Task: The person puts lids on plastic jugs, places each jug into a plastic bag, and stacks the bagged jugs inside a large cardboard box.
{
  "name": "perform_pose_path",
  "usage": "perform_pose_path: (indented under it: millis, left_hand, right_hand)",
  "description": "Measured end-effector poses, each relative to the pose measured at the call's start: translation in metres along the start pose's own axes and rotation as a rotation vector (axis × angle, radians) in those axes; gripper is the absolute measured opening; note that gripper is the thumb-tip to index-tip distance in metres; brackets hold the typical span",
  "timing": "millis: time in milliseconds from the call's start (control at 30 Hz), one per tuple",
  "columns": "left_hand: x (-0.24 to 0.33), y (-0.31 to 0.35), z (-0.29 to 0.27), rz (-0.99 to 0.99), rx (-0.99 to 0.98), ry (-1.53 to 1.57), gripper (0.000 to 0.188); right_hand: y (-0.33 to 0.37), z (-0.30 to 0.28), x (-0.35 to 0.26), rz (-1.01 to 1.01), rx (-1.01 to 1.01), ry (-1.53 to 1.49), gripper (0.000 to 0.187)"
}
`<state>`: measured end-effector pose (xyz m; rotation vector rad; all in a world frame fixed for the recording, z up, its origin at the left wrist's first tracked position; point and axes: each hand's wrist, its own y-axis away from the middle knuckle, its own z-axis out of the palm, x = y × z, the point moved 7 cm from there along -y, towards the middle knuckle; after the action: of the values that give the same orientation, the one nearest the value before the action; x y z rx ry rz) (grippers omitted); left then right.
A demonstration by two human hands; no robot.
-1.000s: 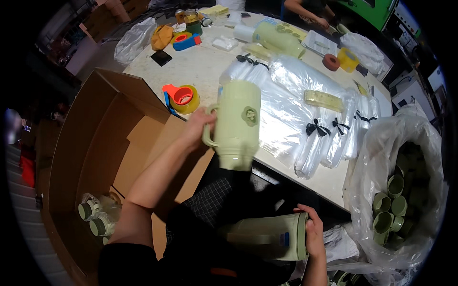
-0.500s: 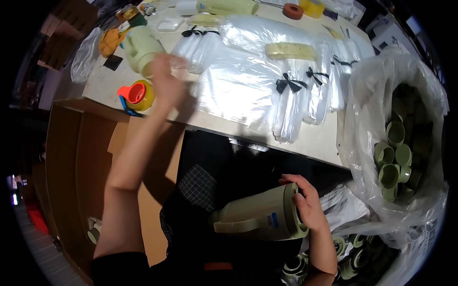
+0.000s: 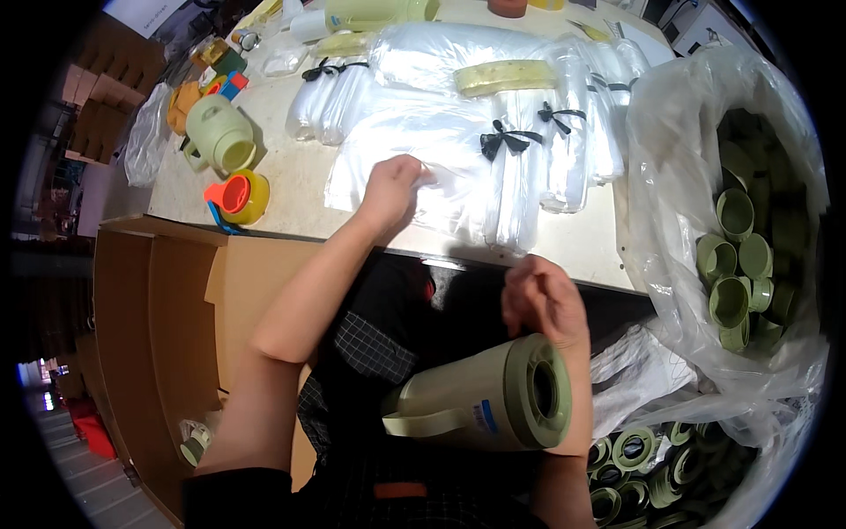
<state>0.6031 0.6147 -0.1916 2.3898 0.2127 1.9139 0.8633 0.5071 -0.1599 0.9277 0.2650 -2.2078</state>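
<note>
My left hand (image 3: pixel 392 189) is over a stack of clear plastic bags (image 3: pixel 379 141) on the table, its fingers pinched on the top bag near a bright crease. My right hand (image 3: pixel 546 300) is raised in front of the table edge, fingers loosely curled and a little blurred, with nothing visible in them. Below it a pale green jug (image 3: pixel 458 392) with a side handle and a blue label lies across my lap, its ringed end with a dark hollow turned right, against my right forearm. Another pale green jug (image 3: pixel 216 128) is at the table's left, next to a yellow tape roll (image 3: pixel 256 207) with an orange-red piece on it.
Tied bag rolls (image 3: pixel 515 189) lie right of the stack. A large plastic sack (image 3: pixel 656 176) holding several green cups stands at the right, with green rings (image 3: pixel 634 450) below it. An open cardboard box (image 3: pixel 176 309) stands at the left. One more green jug (image 3: pixel 379 11) lies at the back.
My left hand has left the jug on the table and moved right onto the bags. My right hand has come off the lap jug's ringed end and risen toward the table edge.
</note>
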Motion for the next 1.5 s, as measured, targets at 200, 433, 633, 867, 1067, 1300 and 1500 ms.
perform_pose_path:
  millis: [200, 433, 633, 867, 1067, 1300, 1500]
  left_hand:
    - [0.064, 0.082, 0.094, 0.147, -0.419, 0.328, 0.027]
    - [0.079, 0.132, 0.075, 0.08, -0.243, 0.551, 0.004]
    - [0.068, 0.152, 0.064, -0.085, -0.524, 1.179, 0.02]
    - [0.058, 0.131, 0.095, 0.012, -0.35, 0.333, 0.021]
    - [0.124, 0.259, 0.016, 0.533, -0.104, -0.201, 0.064]
    - [0.006, 0.361, -0.039, 0.291, 0.238, -0.22, 0.068]
    - [0.045, 0.42, -0.159, 0.189, 1.005, -0.163, 0.055]
  right_hand:
    - [-0.018, -0.006, 0.015, -0.338, 0.435, 0.235, 0.03]
    - [0.01, -0.015, -0.003, -0.397, 0.625, 0.392, 0.018]
    - [0.062, -0.028, -0.041, -0.702, 0.891, 0.734, 0.011]
    - [0.167, -0.047, -0.001, -0.729, 1.385, 0.39, 0.023]
    - [0.153, 0.081, 0.081, -0.514, 0.773, 1.214, 0.053]
    - [0.115, 0.121, 0.176, 0.239, 0.186, 1.103, 0.053]
    - [0.059, 0.219, 0.159, 0.062, -0.321, 1.177, 0.083]
